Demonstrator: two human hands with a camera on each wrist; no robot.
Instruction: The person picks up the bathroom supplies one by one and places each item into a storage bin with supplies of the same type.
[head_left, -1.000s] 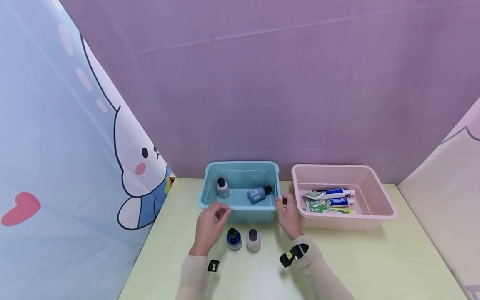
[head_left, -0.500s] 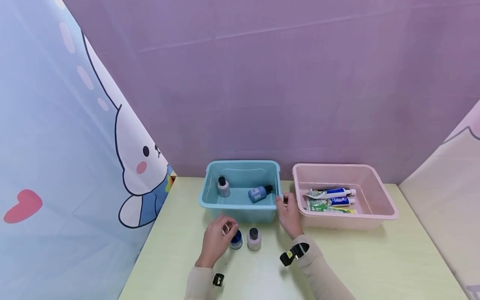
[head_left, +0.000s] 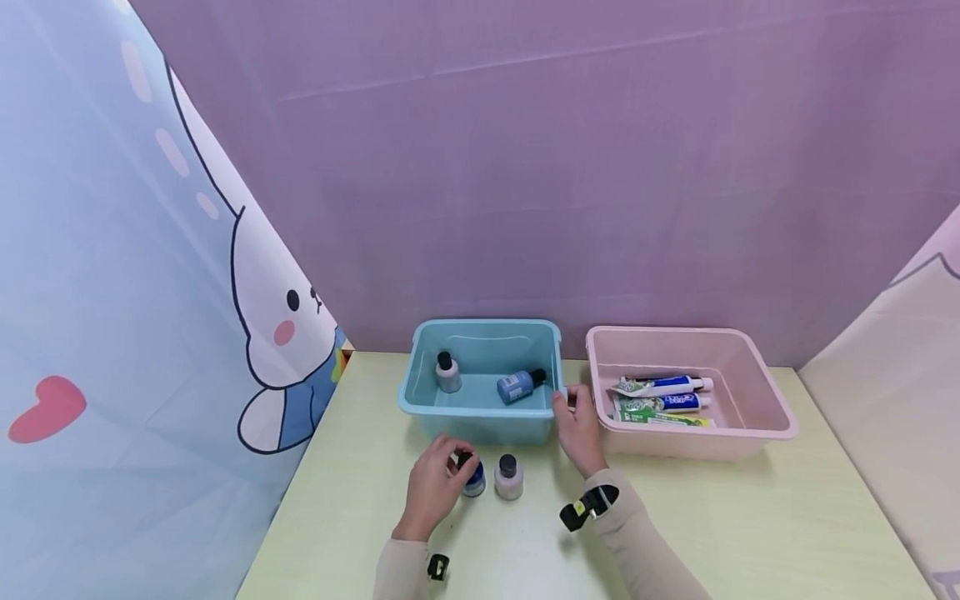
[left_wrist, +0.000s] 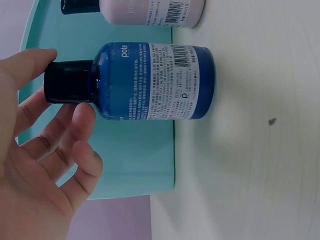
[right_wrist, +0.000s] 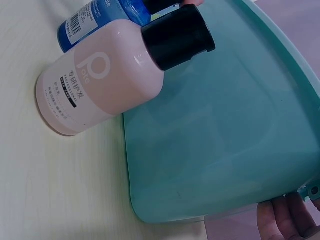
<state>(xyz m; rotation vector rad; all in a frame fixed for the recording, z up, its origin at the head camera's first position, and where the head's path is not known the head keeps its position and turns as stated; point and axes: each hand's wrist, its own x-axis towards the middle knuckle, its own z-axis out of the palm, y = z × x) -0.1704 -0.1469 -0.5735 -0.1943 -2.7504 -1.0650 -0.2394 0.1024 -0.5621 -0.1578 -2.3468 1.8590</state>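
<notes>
Left hand lowered, blue bottle between fingertips

A narrow gap parts the blue bottle from the pink bottle; the left hand blocks the former's left, the teal tub both bottles' far side. The right hand plugs the front of the slot between that tub and the pink tub; inside the first, room lies between the standing bottle and the lying bottle
</notes>
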